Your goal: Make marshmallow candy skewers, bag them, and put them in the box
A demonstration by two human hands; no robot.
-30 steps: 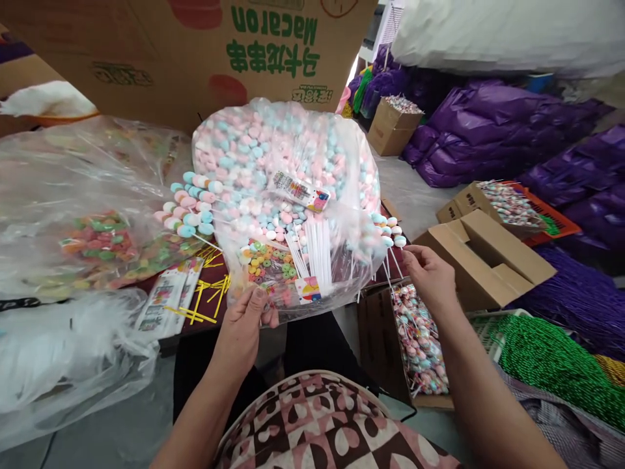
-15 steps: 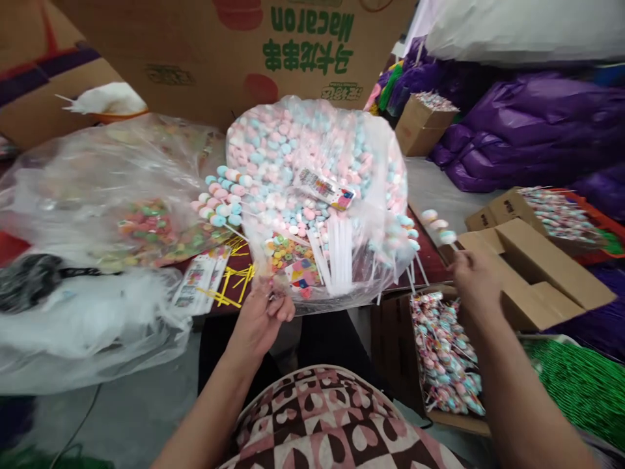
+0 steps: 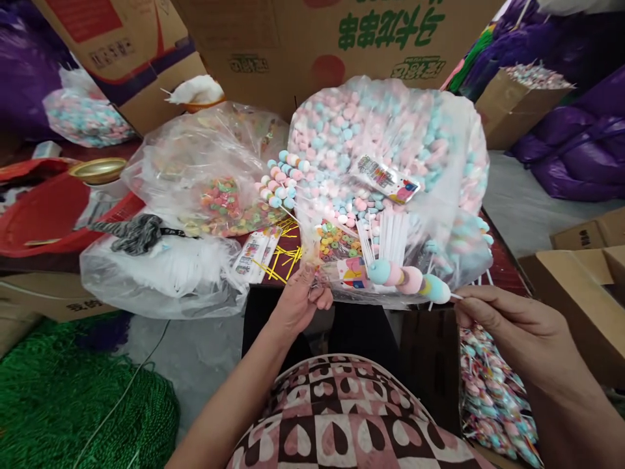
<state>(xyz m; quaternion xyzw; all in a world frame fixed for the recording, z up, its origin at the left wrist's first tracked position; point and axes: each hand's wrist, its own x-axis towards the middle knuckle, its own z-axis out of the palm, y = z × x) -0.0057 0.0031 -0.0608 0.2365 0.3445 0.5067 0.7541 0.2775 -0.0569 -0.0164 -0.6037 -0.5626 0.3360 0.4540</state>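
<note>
My right hand point(image 3: 508, 326) pinches the white stick of a marshmallow skewer point(image 3: 407, 279), whose blue, pink and yellow puffs point left, level, in front of a big clear bag of pastel marshmallow skewers point(image 3: 385, 163). My left hand point(image 3: 305, 301) is closed on the bag's lower front edge, beside a small packet of coloured ring candy point(image 3: 336, 242). A few loose skewers point(image 3: 283, 185) stick out at the bag's left side. White sticks point(image 3: 388, 238) show through the plastic.
A second clear bag of coloured ring candy point(image 3: 215, 195) lies left, with yellow sticks point(image 3: 283, 257) and a bag of white fluff point(image 3: 166, 273). Behind stands a large cardboard box point(image 3: 312, 39). A box of wrapped lollipops point(image 3: 493, 397) sits low right, green netting point(image 3: 73, 397) low left, purple bags point(image 3: 576, 150) right.
The view has swung left. My right hand has drawn one skewer out from the bag's right side and brought it across in front of the bag. My left hand keeps its grip.
</note>
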